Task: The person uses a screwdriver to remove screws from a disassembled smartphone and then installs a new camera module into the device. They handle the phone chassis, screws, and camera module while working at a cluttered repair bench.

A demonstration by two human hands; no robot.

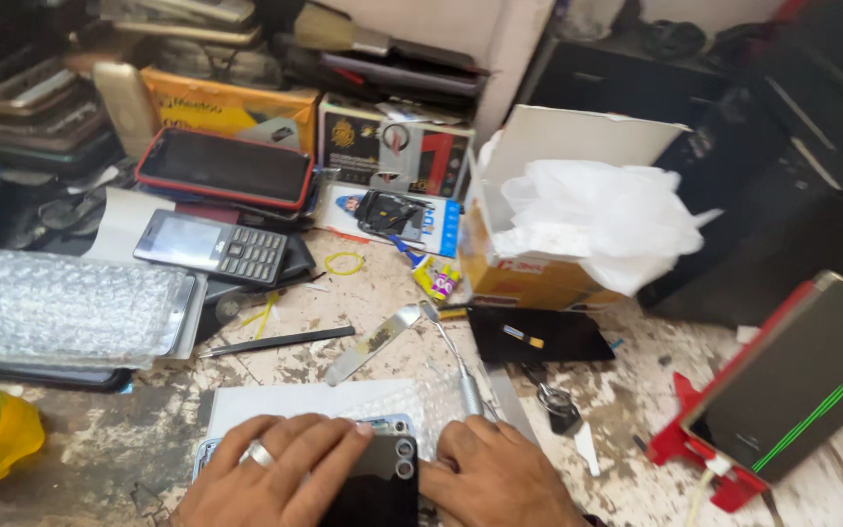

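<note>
Pictured from above: left hand [280,468], ring on one finger, laid flat and open over the back of a dark smartphone [378,478] at the near edge of a worn, paint-flecked surface [636,390]. Right hand [495,478] just right of the smartphone, fingers curled against its side; whether that grip is closed on anything cannot be told. Under the smartphone, a sheet of white paper [295,400]. Just beyond it, a screwdriver [456,366] and a flat metal pry tool [373,344], with a thin black spudger [280,341] further left. Beyond the smartphone and to the right, a black glass panel [539,335] and a cardboard box [539,263] stuffed with white plastic [607,220]. Far right of the smartphone, a tablet with green screen lines [802,381] on a red stand [695,459]. Beyond and to the left, a keypad phone [212,247], a red-edged handset [226,168] and bubble wrap [60,307].
</note>
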